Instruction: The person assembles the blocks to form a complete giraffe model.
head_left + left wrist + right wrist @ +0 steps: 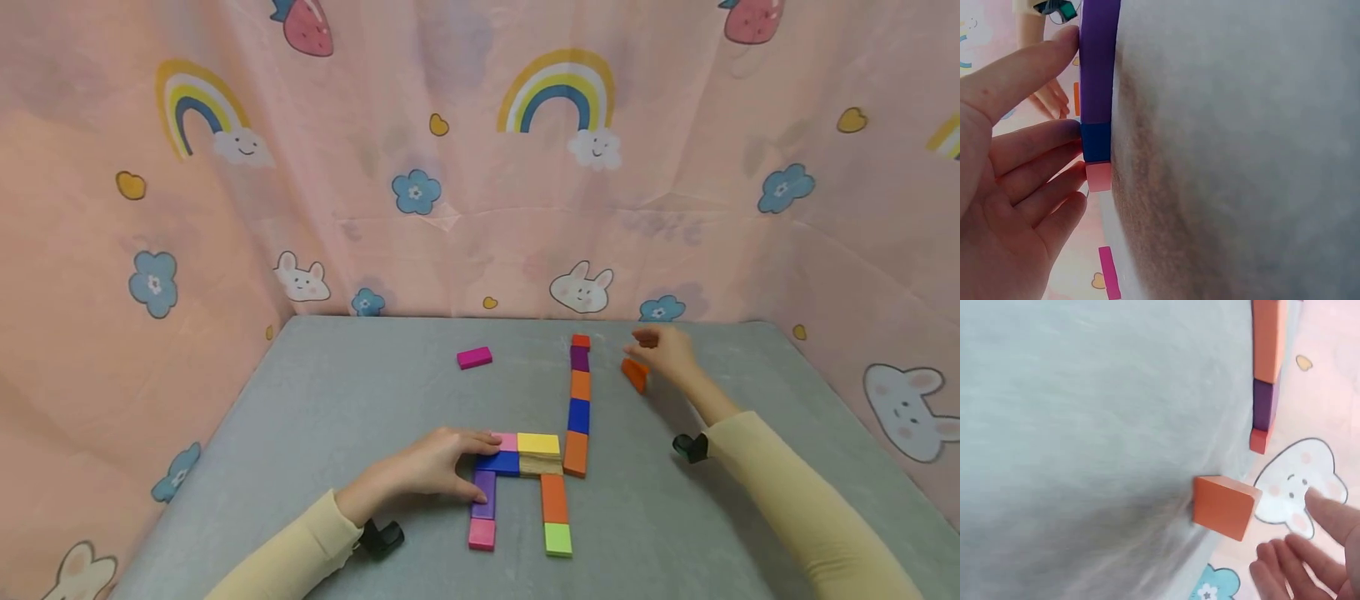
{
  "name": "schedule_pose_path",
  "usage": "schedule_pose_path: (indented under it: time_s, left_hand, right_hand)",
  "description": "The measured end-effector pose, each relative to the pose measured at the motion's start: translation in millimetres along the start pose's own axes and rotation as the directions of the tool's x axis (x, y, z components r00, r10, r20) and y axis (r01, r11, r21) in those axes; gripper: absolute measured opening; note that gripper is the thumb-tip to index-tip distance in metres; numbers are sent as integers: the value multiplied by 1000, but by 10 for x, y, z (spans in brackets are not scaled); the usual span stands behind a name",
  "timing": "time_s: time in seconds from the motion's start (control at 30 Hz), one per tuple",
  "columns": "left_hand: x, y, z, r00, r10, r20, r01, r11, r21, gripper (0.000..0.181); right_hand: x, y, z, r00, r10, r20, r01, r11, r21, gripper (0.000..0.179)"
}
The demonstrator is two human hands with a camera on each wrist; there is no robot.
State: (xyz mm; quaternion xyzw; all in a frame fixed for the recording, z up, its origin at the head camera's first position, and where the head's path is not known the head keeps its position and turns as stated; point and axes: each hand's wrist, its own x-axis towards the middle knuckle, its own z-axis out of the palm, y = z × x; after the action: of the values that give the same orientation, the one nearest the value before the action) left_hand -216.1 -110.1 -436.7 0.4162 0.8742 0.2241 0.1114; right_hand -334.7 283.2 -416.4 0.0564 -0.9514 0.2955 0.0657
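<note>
My left hand (431, 462) rests against the near block figure, fingers fairly straight. In the left wrist view the thumb touches the purple block (1097, 62), and the fingers lie at the blue block (1096, 142) and light pink block (1099, 177). Over at the right, my right hand (666, 354) hovers beside an orange block (634, 375), fingers bent loosely. The right wrist view shows a gap between those fingers and that orange block (1225, 506), and nothing held. Left of it runs a row of blocks with an orange one (581, 385) and a blue one (579, 416).
A magenta block (475, 358) lies alone toward the back. The near figure also has yellow (538, 443), orange (554, 498), green (558, 539) and pink (482, 534) blocks. A pink printed curtain (480, 242) surrounds the grey table (360, 367) at the back and sides.
</note>
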Motion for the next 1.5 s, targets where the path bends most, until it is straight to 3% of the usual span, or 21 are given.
schedule_pose_path:
  time_s: [0.27, 0.47, 1.07, 1.5]
  left_hand:
    - [-9, -9, 6, 1000, 21, -21, -21, 1000, 9, 64]
    - [-11, -1, 8, 1000, 16, -19, -16, 1000, 3, 64]
    - [-15, 0, 10, 1000, 13, -20, -13, 1000, 2, 64]
    - [-9, -8, 10, 1000, 9, -19, -9, 1000, 5, 64]
  right_hand:
    - [-302, 57, -9, 1000, 11, -19, -11, 1000, -9, 49]
    - [-410, 99, 32, 999, 45, -9, -45, 999, -16, 50]
    - [-393, 56, 118, 994, 110, -14, -111, 993, -42, 43]
    - [-372, 60, 153, 988, 155, 16, -155, 988, -23, 52]
